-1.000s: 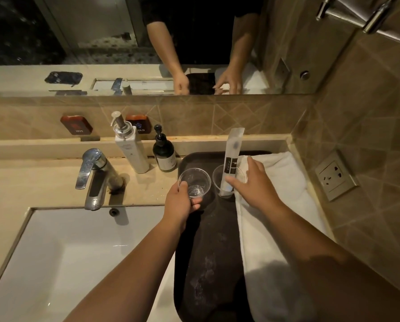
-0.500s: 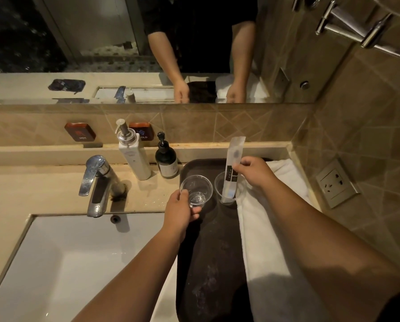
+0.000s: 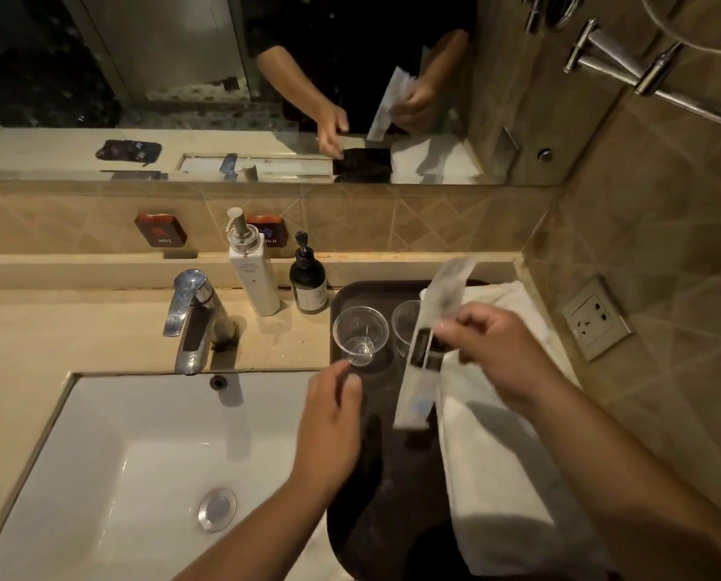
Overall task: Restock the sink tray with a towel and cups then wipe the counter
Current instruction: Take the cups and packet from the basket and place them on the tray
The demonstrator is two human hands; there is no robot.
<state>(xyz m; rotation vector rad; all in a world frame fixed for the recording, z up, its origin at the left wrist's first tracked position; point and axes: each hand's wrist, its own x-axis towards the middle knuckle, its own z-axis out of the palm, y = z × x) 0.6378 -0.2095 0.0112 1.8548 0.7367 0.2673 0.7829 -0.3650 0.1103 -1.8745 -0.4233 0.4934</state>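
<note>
A dark tray (image 3: 388, 463) lies on the counter right of the sink. Two clear plastic cups stand upright at its far end, the left cup (image 3: 360, 334) and the right cup (image 3: 404, 325). A folded white towel (image 3: 497, 475) lies along the tray's right side. My right hand (image 3: 492, 350) holds a long clear packet (image 3: 427, 350) with a dark label, lifted above the tray and blurred. My left hand (image 3: 333, 417) hovers just in front of the left cup, fingers apart, holding nothing.
A white basin (image 3: 140, 475) with a chrome faucet (image 3: 195, 316) fills the left. A white pump bottle (image 3: 254, 270) and a dark pump bottle (image 3: 308, 283) stand behind the tray. A wall socket (image 3: 597, 318) is at right, a towel rail (image 3: 643, 73) above.
My right hand pulled the packet out of the right cup and lifted it toward me. My left hand let go of the left cup and drew back a little.
</note>
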